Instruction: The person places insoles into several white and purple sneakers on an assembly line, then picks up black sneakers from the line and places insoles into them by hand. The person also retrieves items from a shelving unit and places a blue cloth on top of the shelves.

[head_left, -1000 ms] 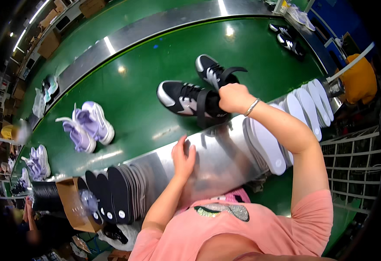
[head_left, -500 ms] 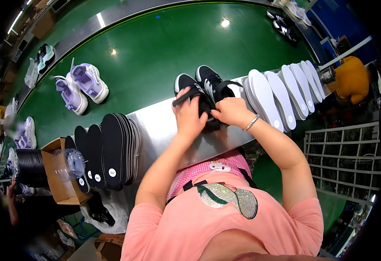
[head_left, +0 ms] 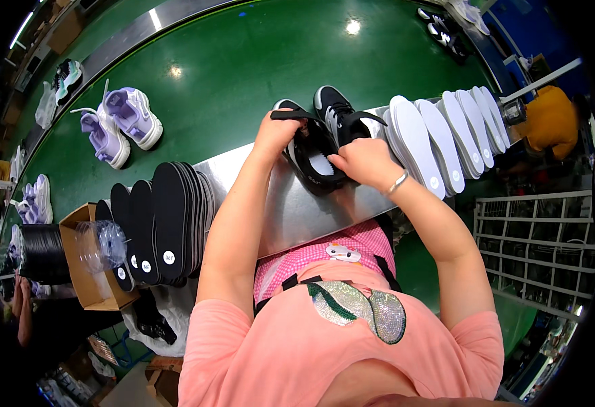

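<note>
Side by side in front of me are two black sneakers with white trim, toes pointing away. My left hand is closed on the front of the left sneaker, by its raised tongue or strap. That sneaker's opening faces me and shows a pale insole inside, down toward the heel. My right hand has its thumb at the rim of this opening, its curled fingers over the rear of the right sneaker. A black strap stands out from the right sneaker above that hand. What lies under the right fingers is hidden.
Black insoles stand in stacks at left, beside a cardboard box holding clear plastic. White insoles are stacked at right along the metal ledge. Purple sneakers sit on the green surface. A wire rack stands right.
My left hand has moved forward and left to the sneaker's front. The left sneaker's opening, covered by my hands before, now shows with its pale insole. My right hand stays by the heels.
</note>
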`<state>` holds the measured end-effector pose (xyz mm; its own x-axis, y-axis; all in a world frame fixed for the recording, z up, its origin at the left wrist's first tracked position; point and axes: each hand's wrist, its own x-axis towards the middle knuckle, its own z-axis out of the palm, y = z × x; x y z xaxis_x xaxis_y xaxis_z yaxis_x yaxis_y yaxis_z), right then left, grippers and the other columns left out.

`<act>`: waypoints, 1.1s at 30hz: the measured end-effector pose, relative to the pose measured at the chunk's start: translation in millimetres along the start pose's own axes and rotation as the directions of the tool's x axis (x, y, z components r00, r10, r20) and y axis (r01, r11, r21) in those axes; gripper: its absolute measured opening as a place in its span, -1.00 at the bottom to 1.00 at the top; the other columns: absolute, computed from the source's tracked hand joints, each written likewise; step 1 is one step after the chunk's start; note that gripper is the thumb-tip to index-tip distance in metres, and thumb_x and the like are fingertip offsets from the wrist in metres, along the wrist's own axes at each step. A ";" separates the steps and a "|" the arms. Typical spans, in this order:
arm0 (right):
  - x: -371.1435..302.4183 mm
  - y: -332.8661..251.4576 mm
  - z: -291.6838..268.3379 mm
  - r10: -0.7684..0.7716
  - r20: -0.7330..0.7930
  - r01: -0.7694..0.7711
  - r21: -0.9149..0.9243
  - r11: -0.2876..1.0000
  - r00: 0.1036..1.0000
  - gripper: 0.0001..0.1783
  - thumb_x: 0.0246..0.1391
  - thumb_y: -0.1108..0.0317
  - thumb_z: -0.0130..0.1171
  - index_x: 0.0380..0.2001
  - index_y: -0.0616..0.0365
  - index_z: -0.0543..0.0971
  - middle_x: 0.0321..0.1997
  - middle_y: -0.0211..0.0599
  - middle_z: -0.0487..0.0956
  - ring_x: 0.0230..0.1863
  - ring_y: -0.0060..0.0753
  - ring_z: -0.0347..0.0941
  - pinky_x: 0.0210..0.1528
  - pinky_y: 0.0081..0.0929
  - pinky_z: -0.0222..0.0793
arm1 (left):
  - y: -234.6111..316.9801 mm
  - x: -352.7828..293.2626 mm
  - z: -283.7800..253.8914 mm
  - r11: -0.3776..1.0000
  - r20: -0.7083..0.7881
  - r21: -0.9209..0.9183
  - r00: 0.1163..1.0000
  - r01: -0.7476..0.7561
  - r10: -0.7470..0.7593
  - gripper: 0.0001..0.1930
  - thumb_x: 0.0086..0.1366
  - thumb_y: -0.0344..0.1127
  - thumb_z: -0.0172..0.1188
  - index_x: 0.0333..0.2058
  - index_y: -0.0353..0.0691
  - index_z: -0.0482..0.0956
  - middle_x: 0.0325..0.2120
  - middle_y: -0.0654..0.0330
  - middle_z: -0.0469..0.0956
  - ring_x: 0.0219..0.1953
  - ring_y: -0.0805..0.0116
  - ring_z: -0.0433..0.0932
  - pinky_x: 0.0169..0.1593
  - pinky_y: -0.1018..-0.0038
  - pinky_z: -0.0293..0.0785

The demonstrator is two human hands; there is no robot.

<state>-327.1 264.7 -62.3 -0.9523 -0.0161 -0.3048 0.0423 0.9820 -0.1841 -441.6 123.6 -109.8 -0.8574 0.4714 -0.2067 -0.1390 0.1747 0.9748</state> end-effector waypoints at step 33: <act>35.2 -21.5 -5.2 -0.618 -0.437 0.577 -0.240 0.780 0.654 -0.92 -0.27 0.49 0.00 -0.57 0.12 0.36 -0.57 -0.32 0.30 -0.43 -0.28 0.26 -0.32 -0.41 0.08 | -30.1 -16.8 31.5 0.979 -0.318 0.178 0.935 -0.104 0.157 -0.78 0.08 -0.28 -0.13 -0.37 -0.28 0.39 -0.45 -0.01 0.47 -0.34 0.06 0.43 -0.26 0.33 0.32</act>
<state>-363.1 244.0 -64.2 -0.7806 -0.5355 0.3225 -0.5895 0.8022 -0.0949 -407.4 137.7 -138.3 -0.9810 0.1936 -0.0136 0.0412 0.2760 0.9603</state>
